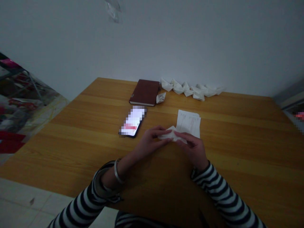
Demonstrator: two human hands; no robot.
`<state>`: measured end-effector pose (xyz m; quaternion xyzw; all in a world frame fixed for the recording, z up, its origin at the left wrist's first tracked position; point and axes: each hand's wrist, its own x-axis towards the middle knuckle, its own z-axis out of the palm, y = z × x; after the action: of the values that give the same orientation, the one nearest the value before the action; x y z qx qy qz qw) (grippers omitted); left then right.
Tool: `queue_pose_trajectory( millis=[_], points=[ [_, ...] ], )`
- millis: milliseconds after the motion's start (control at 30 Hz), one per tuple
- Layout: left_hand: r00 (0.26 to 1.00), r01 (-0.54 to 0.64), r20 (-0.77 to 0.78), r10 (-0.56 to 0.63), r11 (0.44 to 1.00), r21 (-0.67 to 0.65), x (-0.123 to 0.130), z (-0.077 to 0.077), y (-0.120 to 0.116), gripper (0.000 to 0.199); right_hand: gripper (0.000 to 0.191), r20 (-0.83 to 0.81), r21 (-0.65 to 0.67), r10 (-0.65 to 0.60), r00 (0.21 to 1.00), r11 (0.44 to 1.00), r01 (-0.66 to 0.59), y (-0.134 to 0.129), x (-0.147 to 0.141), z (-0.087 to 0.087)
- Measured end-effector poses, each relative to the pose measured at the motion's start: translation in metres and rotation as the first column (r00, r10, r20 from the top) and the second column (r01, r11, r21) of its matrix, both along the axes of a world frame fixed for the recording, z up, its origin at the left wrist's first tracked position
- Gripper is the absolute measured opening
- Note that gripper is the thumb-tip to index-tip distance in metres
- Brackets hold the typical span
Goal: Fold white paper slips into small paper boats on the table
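Note:
A small folded white paper [173,134] is held between both hands, just in front of some printed sheets. My left hand [152,139] pinches its left part between thumb and fingers. On its right part, the fingers and thumb of my right hand [193,148] are closed. Behind the hands lie the printed white sheets [189,123], their near edge partly covered by my right hand and the folded paper. A row of folded white paper boats [187,89] stands along the back of the table, with one more small folded paper [161,98] beside the notebook.
The wooden table [83,126] meets a pale wall at its back edge. A dark red notebook [145,91] lies near that edge. Left of the hands is a phone [133,121] with a lit screen. Clutter lies on the floor at the far left.

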<state>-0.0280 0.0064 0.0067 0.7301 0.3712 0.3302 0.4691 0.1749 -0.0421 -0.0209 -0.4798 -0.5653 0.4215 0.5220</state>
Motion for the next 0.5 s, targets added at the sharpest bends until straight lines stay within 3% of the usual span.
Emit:
queue_pose_trajectory(
  millis=[267,500],
  points=[
    [0.999,0.009,0.036,-0.007,0.998,-0.054,0.0004,-0.0051,0.0029,0.027,0.017,-0.06,-0.087,-0.068,0.996,0.994,0.063,-0.0008,-0.0045,-0.002],
    [0.994,-0.103,0.037,0.103,0.995,0.007,-0.0015,-0.0069,0.0029,0.018,0.038,-0.151,-0.12,0.021,0.988,0.992,-0.04,0.0017,-0.0053,-0.002]
  ],
)
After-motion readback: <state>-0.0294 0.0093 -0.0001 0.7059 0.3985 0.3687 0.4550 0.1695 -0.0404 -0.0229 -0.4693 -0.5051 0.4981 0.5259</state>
